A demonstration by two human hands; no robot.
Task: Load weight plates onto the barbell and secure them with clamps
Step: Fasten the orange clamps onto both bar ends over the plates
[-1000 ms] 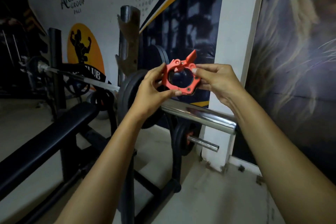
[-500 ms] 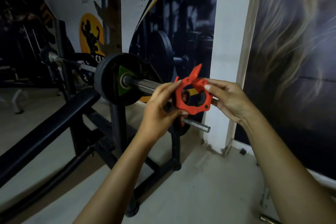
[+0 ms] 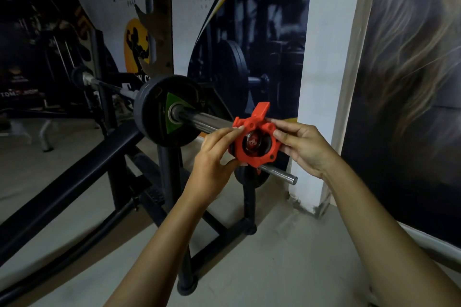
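A red barbell clamp [image 3: 257, 154] with its lever flipped up sits over the very end of the chrome barbell sleeve [image 3: 204, 121]; the sleeve's end cap shows through its ring. My left hand [image 3: 214, 159] pinches the clamp's left side and my right hand [image 3: 301, 147] grips its right side. A black weight plate [image 3: 159, 112] with a green wedge mark is on the sleeve, further in, apart from the clamp. The barbell rests on the bench rack and runs off to the left.
The black bench pad [image 3: 69, 177] slants across the lower left. A rack upright [image 3: 169, 169] stands under the plate. A chrome storage peg [image 3: 279, 174] with a small plate juts out below the clamp. A white pillar [image 3: 326, 82] and wall stand close on the right.
The clamp came down from above the bar and now rings the sleeve's end. The view swung so the sleeve points toward me. Both hands kept their hold.
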